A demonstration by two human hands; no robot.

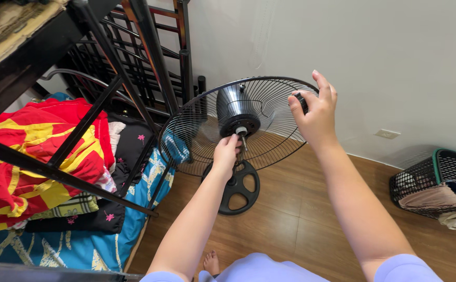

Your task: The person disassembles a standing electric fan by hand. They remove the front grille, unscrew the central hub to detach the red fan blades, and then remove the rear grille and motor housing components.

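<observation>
The fan [238,130] stands at the middle of the frame on the wooden floor [290,224], already stripped: no front guard and no blades show, only the rear grille [186,136], the motor [237,107] and its bare shaft [242,137]. What is left, as I judge it, is the rear grille and the ring around the shaft.

The left hand [226,152] is curled at the shaft, fingertips pinched just beneath the hub. The right hand [315,112], upper right of centre, grips a small black knob [302,102] between thumb and fingers (the index finger lifted clear), close to the grille's rim.

The round base [239,185] sits lower centre. A black bed frame [108,94] with piled red and blue cloth [34,151] crowds the left side, almost touching the grille. A dark basket [436,180] sits at the right edge, well apart.
</observation>
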